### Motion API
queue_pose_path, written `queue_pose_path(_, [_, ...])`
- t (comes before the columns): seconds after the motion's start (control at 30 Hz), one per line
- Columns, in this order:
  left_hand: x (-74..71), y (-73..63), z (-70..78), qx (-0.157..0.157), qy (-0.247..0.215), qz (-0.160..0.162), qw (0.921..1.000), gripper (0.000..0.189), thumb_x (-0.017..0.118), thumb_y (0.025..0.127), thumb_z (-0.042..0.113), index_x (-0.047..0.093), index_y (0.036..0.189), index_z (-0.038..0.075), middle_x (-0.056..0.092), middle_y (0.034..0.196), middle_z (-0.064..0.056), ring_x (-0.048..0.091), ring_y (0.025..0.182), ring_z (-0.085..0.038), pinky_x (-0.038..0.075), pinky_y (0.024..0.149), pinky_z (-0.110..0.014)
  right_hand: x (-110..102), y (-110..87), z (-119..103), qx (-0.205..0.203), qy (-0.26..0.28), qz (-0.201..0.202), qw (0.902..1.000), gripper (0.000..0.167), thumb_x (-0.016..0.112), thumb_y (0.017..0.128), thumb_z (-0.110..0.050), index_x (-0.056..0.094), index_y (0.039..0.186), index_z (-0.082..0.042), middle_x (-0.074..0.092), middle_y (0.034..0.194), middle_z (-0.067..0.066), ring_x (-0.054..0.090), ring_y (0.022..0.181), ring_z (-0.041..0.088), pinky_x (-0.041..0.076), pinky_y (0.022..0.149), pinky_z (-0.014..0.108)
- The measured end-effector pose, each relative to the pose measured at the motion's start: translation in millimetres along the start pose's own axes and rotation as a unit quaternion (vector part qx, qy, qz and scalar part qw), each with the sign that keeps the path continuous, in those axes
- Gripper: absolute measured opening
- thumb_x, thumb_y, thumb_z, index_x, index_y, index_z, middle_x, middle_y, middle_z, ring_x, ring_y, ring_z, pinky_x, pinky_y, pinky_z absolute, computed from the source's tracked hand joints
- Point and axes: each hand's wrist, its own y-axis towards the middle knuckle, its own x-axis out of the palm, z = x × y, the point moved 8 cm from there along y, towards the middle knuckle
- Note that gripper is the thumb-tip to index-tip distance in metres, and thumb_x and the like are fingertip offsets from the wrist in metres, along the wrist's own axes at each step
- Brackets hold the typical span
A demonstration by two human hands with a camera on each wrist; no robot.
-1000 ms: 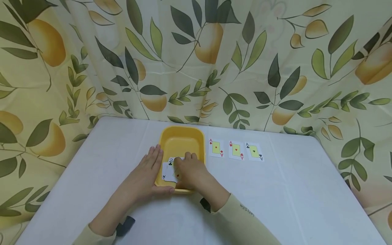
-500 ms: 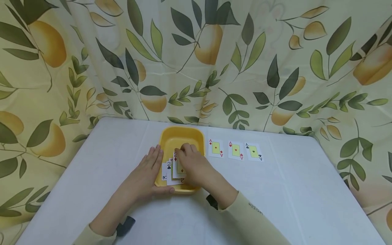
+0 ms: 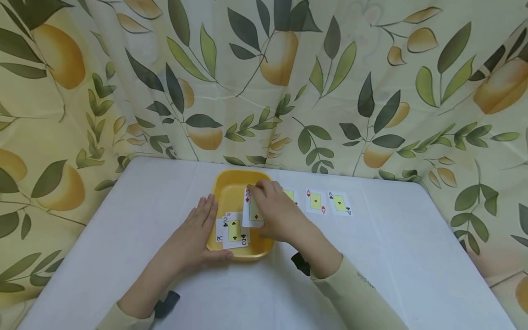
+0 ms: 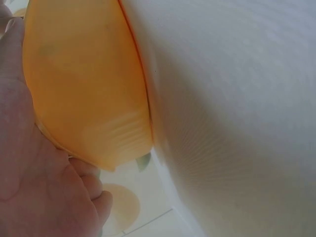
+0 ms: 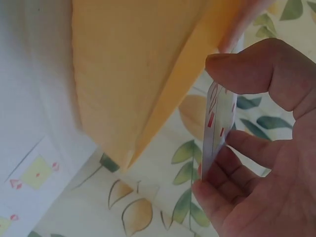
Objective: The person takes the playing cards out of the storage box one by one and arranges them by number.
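My right hand pinches a playing card, the two of diamonds, over the right part of a yellow tray. In the right wrist view the card stands nearly edge-on between thumb and fingers. Fairly straight fingers of my left hand rest along the tray's left rim, with the thumb at its near edge; the left wrist view shows the palm beside the tray wall. Inside the tray a two of clubs lies face up on other cards, which it mostly covers.
Right of the tray, an ace of diamonds, partly behind my right hand, an ace of hearts and an ace of clubs lie in a row. The white table ends at a fruit-patterned curtain.
My right hand has lifted the two of diamonds off the pile and moved it right and away from me, uncovering the two of clubs. My left hand has stayed at the tray.
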Motion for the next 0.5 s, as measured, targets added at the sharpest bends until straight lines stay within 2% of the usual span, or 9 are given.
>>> queue_pose_path(0.27, [1.1, -0.9, -1.4, 0.003, -0.003, 0.003, 1.0000, 0.130, 0.059, 0.073, 0.086, 0.009, 0.160, 0.003, 0.000, 0.168, -0.012, 0.001, 0.155, -0.030, 0.017, 0.124, -0.047, -14, -6.6, 16, 0.019, 0.027, 0.004, 0.9994, 0.099, 0.091, 0.062, -0.014, 0.042, 0.149, -0.011, 0.039, 0.143, 0.007, 0.036, 0.127, 0.023, 0.052, 0.102, 0.034])
queue_pose_path(0.5, [-0.5, -1.0, -0.2, 0.003, -0.008, 0.002, 1.0000, 0.130, 0.061, 0.073, 0.084, 0.009, 0.160, 0.002, 0.000, 0.168, -0.012, 0.000, 0.155, -0.030, 0.016, 0.124, -0.047, -20, -15.2, 36, 0.027, 0.022, 0.011, 0.9993, 0.096, 0.088, 0.064, -0.012, 0.043, 0.148, -0.010, 0.041, 0.139, 0.008, 0.037, 0.126, 0.026, 0.051, 0.103, 0.037])
